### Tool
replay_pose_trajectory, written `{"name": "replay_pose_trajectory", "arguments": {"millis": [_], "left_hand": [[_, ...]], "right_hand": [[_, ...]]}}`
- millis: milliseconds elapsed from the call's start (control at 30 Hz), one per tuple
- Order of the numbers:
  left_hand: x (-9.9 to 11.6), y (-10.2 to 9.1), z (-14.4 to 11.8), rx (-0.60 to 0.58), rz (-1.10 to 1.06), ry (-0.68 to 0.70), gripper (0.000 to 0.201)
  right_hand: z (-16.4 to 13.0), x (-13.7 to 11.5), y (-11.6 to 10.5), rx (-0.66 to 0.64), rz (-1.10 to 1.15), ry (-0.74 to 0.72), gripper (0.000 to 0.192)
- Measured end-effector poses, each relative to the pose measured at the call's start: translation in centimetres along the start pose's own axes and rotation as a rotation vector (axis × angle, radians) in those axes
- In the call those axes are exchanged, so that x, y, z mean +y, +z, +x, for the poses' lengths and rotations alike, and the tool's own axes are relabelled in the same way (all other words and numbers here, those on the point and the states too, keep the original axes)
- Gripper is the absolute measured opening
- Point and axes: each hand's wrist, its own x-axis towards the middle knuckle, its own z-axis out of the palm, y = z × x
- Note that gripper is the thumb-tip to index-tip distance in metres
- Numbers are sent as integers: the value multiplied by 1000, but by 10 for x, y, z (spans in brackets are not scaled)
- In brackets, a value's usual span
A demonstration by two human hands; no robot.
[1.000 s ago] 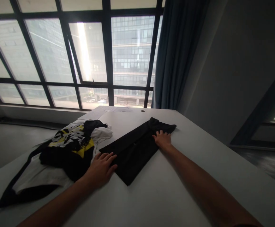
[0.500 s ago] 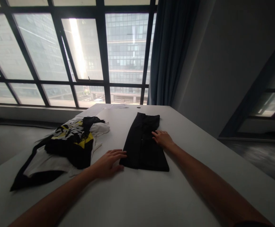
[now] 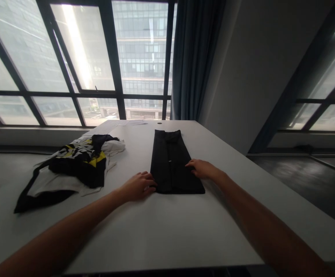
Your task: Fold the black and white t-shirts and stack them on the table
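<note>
Black folded garment (image 3: pixel 171 163) lies flat between left hand (image 3: pixel 138 186) and right hand (image 3: pixel 203 169), both unclenched, fingertips touching its edges.

- an office-like room high up in a city block, not a home kitchen or workshop
- a wall of tall dark-framed windows (image 3: pixel 77 65) looks out on glass office towers
- a dark blue curtain (image 3: pixel 193 57) hangs at the far right corner beyond the tabletop
- a broad plain white table (image 3: pixel 167 231) with a cable hole (image 3: pixel 159 123) near its far edge
- bare grey walls and floor
</note>
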Motion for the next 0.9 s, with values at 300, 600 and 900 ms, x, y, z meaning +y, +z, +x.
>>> {"name": "replay_pose_trajectory", "arguments": {"millis": [300,600,900], "left_hand": [[-16,-7,0,-5,-117,16,56],[-15,10,-8,35,-142,-12,42],[-7,9,-4,118,-139,9,33]], "right_hand": [[-41,-50,2,-5,145,-304,34],[-42,-42,-7,-34,285,-304,12],[-55,-25,-20,-11,433,-255,21]]}}
